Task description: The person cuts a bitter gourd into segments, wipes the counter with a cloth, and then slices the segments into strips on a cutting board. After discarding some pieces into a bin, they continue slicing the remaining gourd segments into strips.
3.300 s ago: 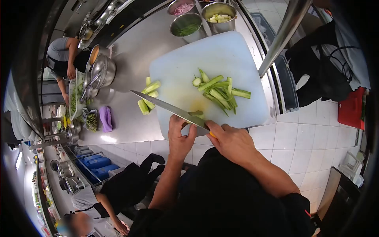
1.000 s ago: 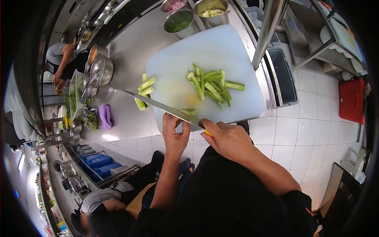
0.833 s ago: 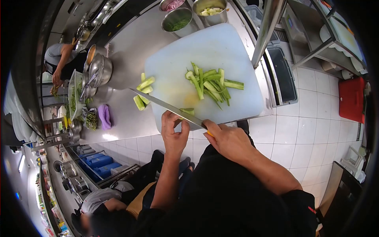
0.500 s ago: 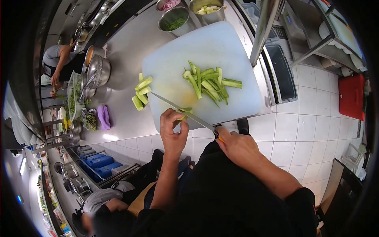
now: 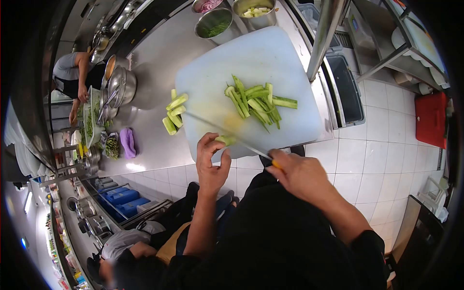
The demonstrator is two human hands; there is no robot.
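My left hand [image 5: 212, 166] holds a short cucumber piece [image 5: 225, 140] between bent fingers and thumb, over the near edge of the white cutting board [image 5: 208, 79]. A long knife [image 5: 252, 149] with a yellow handle is gripped in my right hand [image 5: 302, 176]. Its blade, smeared by motion, points up and left and passes right by the piece. On the board lies a heap of green cucumber strips [image 5: 261, 101]. Several cut cucumber pieces [image 5: 175, 113] sit at the board's left edge, partly on the steel table.
Steel bowls hold chopped greens [image 5: 213, 30], pale chunks [image 5: 255, 11] and sliced purple onion [image 5: 208, 5]. A purple cloth [image 5: 127, 143] lies left. Another person [image 5: 77, 79] works by a green basket [image 5: 92, 116]; a second person [image 5: 128, 244] is lower left. A metal post [image 5: 325, 43] stands right.
My right hand has drawn the knife slightly up and right, away from the left fingers. My left hand stays nearly in place with the cucumber piece. The far person's arms have shifted.
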